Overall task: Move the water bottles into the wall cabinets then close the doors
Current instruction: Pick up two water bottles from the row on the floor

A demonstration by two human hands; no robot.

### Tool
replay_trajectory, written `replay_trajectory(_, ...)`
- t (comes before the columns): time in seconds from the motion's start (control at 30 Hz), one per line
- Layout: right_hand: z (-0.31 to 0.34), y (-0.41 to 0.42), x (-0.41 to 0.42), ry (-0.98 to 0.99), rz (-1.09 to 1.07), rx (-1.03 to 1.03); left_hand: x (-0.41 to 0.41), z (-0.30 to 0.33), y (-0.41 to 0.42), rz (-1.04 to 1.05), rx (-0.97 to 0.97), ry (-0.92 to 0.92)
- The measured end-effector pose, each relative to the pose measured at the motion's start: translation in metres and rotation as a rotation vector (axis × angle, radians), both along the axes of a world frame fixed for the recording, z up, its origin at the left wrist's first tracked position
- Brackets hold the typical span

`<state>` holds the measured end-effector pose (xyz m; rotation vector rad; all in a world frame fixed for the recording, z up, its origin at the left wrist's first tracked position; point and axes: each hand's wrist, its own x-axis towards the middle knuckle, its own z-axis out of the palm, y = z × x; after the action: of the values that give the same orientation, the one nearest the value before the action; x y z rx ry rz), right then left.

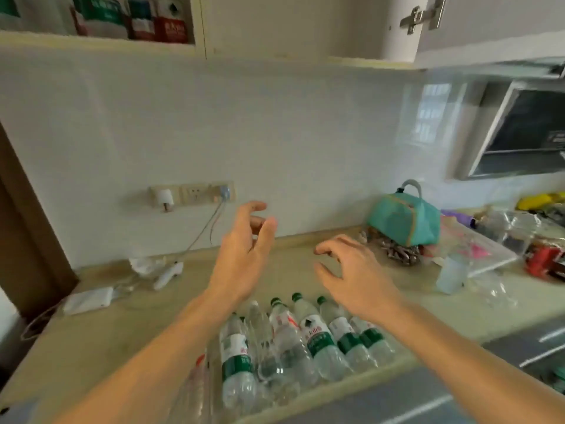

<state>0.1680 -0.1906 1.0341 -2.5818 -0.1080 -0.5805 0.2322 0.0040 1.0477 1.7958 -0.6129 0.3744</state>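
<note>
Above the worktop (128,319) both hands hover with fingers apart, holding nothing; left hand (244,255) and right hand (354,280) should drop to the water bottles (293,341) lying at the near edge; grip each mid-body; the wall cabinet (305,26) stands open overhead.

Both hands hang in mid-frame above the beige surface (305,249), holding nothing: the left hand (244,249) raised with fingers loosely spread, the right hand (354,270) lower with fingers curved downward. Below them, at the bottom centre, water bottles (305,338) with green caps and labels lie side by side. The wall cabinets (275,29) run along the top edge, open. A teal bag (403,218) sits at the right by the wall.
</note>
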Motion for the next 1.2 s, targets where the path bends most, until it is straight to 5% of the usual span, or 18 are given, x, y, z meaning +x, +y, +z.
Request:
replay_trajectory(0.33,-0.224,-0.044,-0.117,0.199,-0.288,0.498,-0.104,-0.248,-0.027,-0.198,0.102,0.553)
replay_trajectory(0.87,-0.672,-0.035,-0.167,0.875,-0.645,0.784,-0.178,-0.687,-0.017,0.009,0.375,1.223)
replay_trajectory(1.07,-0.821,-0.06,-0.158,1.029,-0.524,0.657,-0.173,-0.827,-0.051,0.085,0.449,1.221)
replay_trajectory(1.2,-0.905,-0.081,-0.16,1.094,-0.35,0.376,-0.168,-0.921,-0.076,0.083,0.511,1.181)
